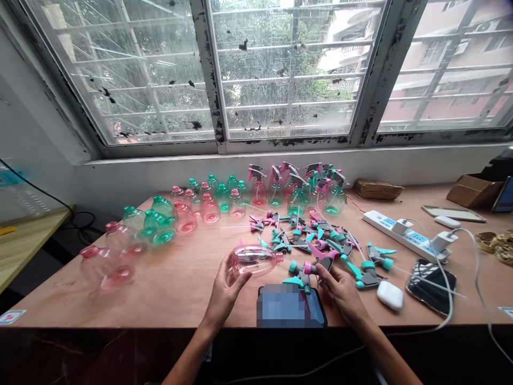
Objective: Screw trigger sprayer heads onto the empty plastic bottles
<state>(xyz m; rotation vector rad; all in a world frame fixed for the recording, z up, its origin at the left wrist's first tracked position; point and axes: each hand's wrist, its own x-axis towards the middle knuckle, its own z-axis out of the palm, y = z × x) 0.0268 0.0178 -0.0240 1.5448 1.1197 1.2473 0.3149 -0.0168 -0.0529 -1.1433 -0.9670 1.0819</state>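
My left hand (pixel 225 291) is wrapped round a clear pink plastic bottle (pixel 256 260) lying on its side, neck pointing right, on the wooden table (pixel 176 289). My right hand (pixel 340 289) rests at the near edge of a pile of teal and pink spray trigger heads (pixel 320 243), its fingers pinching one pink trigger head (pixel 320 266). A phone with a blurred screen (pixel 290 306) lies between both hands at the table's front edge.
Empty pink and green bottles (pixel 160 224) stand at the left and back. Finished spray bottles (pixel 296 190) line the window wall. A white power strip (pixel 404 232), chargers, a black phone (pixel 430 278), a white earbud case (pixel 389 295) and cardboard boxes (pixel 475 190) sit on the right.
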